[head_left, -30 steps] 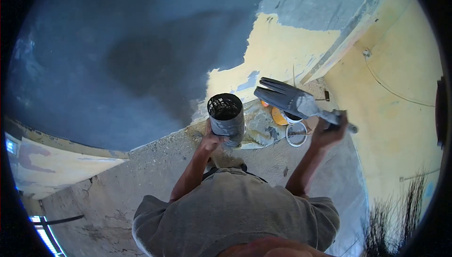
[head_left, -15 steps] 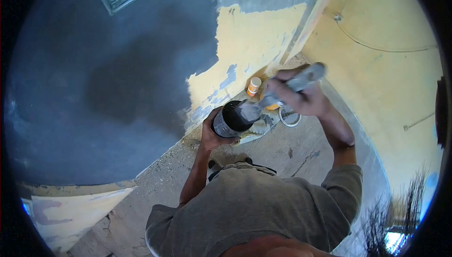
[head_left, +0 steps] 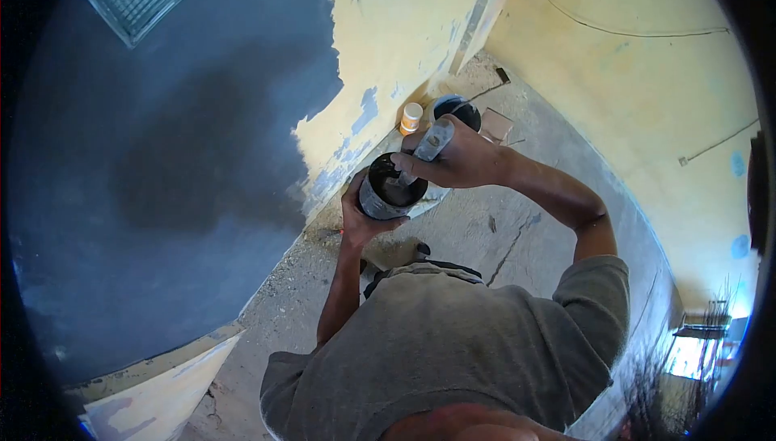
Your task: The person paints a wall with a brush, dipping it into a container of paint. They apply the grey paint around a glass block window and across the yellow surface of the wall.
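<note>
My left hand [head_left: 361, 221] is wrapped round a small paint can [head_left: 377, 206] with grey smears on its outside and a dark inside. The can is tilted, so its mouth faces me. In my right hand [head_left: 469, 154] is a paintbrush [head_left: 435, 140] with a pale, paint-stained handle. Its bristle end is down inside the can, partly hidden by the rim and my fingers. Both hands are in front of my body, close to the foot of the partly painted wall [head_left: 210, 142].
An orange bottle with a white lid [head_left: 411, 118] stands by the wall. Beside it is a bucket [head_left: 458, 109] with dark contents and a stick across it. A cream wall [head_left: 598, 85] rises at the right. The concrete floor [head_left: 517, 231] is cracked and littered with debris.
My right hand has lowered the brush into the can and moved left toward it. The view has shifted, bringing the bucket's dark contents into sight. My left hand keeps its hold.
</note>
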